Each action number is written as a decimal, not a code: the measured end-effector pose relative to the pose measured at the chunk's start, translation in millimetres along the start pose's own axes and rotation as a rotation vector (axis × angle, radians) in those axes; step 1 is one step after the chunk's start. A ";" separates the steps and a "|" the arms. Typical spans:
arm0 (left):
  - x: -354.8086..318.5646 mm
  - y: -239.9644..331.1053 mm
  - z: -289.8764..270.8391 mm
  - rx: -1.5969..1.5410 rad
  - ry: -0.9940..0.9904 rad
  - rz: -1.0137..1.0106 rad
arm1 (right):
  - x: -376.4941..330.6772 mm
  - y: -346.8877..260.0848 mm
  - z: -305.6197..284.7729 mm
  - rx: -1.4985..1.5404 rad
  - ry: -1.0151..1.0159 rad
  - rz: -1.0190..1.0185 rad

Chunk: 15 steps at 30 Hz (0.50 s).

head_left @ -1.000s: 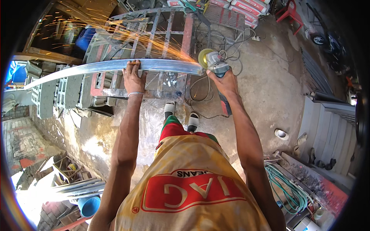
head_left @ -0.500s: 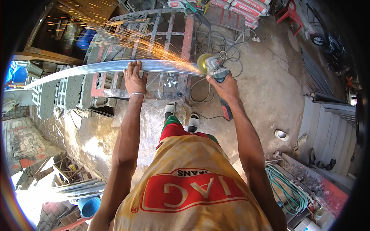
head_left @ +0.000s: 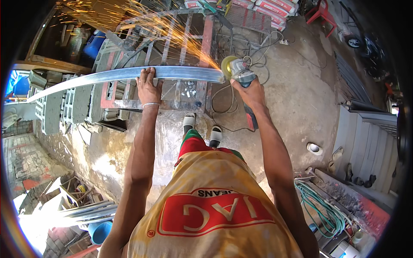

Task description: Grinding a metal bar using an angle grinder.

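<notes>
Two hands are at work on one long metal strip, which runs left to right across my view and lies over a red welded frame and a stack of grey concrete blocks. Its long axis crosses square in front of the body; the far left end tapers out toward the edge of the view, and the right end stops at the grinder disc.

My left hand lies flat on the strip, palm down, fingers spread over its far edge, pressing it onto the frame. My right hand is closed round the body of an angle grinder, whose disc meets the strip's right end. Sparks stream away up and to the left, over the frame and away from the body. I judge the right hand nearer the working end; the left hand sits well apart from the disc, near the middle of the strip.

Edges and room: the frame's near rail lies just below the left wrist. The grinder's cable loops down the frame's right side to the concrete floor, near my two feet. Open floor lies to the right of the grinder. A green hose is coiled lower right, well clear.
</notes>
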<state>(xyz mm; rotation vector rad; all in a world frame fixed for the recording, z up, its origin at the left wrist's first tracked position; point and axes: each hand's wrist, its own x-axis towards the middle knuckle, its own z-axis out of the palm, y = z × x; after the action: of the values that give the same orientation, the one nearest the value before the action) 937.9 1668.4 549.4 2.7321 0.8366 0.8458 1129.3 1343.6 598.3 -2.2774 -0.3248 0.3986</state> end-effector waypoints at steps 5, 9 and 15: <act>-1.0 -1.1 0.1 -0.004 -0.006 -0.004 | -1.4 3.6 2.8 -0.060 0.014 -0.023; -2.0 -0.2 -2.5 0.009 -0.022 0.016 | 0.5 -1.2 0.7 0.009 0.015 -0.028; -1.3 3.0 -3.0 -0.024 -0.026 -0.028 | -7.2 -4.5 1.7 -0.033 0.000 -0.016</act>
<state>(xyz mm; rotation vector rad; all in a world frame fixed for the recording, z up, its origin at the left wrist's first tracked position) 936.7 1665.1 552.2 2.6981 0.8525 0.8078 1121.5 1345.1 601.8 -2.3052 -0.3512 0.3873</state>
